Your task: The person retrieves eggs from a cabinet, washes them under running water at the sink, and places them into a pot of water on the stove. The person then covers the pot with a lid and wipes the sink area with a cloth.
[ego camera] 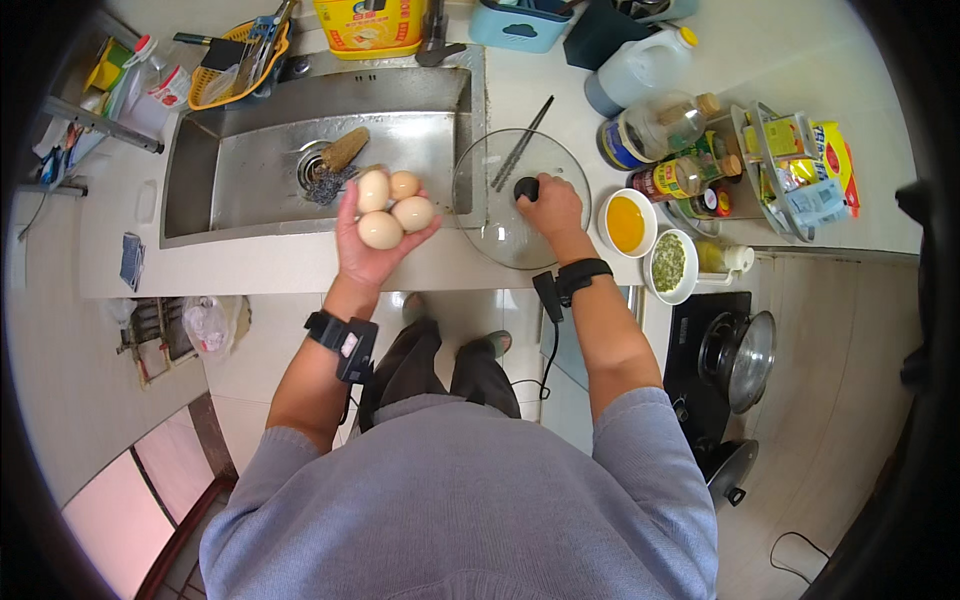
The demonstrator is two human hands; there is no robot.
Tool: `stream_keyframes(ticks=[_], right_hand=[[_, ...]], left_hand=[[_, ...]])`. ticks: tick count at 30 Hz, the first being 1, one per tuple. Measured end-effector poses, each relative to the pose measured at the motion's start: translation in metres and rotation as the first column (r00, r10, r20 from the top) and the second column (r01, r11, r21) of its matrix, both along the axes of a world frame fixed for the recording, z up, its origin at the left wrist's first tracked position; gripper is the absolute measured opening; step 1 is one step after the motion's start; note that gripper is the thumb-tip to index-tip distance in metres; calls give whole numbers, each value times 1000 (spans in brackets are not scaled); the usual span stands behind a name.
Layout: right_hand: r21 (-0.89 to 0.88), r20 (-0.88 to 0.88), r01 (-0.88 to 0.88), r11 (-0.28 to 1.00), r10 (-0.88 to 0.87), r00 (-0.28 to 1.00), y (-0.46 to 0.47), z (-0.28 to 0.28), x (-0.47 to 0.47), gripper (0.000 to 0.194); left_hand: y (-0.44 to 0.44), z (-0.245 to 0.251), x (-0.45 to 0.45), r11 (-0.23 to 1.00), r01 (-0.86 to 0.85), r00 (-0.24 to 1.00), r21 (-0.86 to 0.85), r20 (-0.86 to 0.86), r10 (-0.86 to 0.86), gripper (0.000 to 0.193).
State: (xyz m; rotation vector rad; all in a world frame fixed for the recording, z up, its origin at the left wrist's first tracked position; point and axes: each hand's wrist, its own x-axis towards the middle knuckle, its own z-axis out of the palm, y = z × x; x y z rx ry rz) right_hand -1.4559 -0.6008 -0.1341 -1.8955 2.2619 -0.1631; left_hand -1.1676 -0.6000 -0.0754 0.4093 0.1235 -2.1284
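Observation:
My left hand (360, 261) is palm up over the sink's front edge, cradling several pale brown eggs (380, 229). On the right, my right hand (556, 210) grips the black knob (526, 189) of a clear glass pot lid (491, 238). That lid spans the counter and the sink's right rim; whether it rests there or is slightly raised I cannot tell. Dark chopsticks (541, 112) show partly through its glass. Right of the lid stands a white bowl (652, 212) of yellow-orange liquid. Touching it or nearly so is another white bowl (692, 262) with chopped green bits.
In the steel sink (409, 139) lie a brown scrubber (346, 148) and a steel-wool pad (327, 186) by the drain. Sauce bottles (675, 178) and a jug (637, 71) line the right back. A pot (731, 352) sits on the black stove (686, 375).

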Motion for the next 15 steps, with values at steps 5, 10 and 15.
stream_keyframes(ticks=[5,10,15], right_hand=[[-75,26,22,997,-20,999,1,1,5,33],[-271,592,175,947,21,805,30,84,57,34],[-466,398,63,883,145,906,81,116,73,41]], left_hand=[[-4,-4,-19,994,109,993,-28,-50,-111,49],[-10,3,-56,994,91,995,-63,36,-88,50],[1,3,-127,940,270,955,-208,182,-234,60]])
